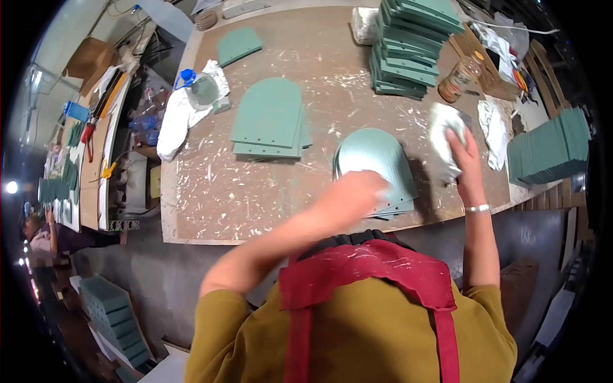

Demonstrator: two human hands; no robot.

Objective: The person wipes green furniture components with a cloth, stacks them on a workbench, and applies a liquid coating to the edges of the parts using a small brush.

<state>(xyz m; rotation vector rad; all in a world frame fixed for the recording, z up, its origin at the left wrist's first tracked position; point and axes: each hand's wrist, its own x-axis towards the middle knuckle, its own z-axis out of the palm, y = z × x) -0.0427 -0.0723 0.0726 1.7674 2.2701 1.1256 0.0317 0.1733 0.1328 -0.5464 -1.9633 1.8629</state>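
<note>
In front of me lies a small stack of pale green arch-shaped panels [375,153], its top face shiny. My left hand [365,194] is over the lower part of this stack, smeared by motion, so its fingers and anything in them cannot be made out. To the right of the stack, my right hand [467,156] is closed on a crumpled white cloth [443,143], held near the table's right side. Another stack of arched panels [268,115], with small holes along its straight edge, sits left of the middle.
A tall pile of green panels [408,54] stands at the back right, beside a bottle [461,78]. A clear blue-capped bottle [203,88] and a white cloth [172,131] lie at the table's left. A single panel [239,46] rests farther back. More panels [550,148] stand at the right edge.
</note>
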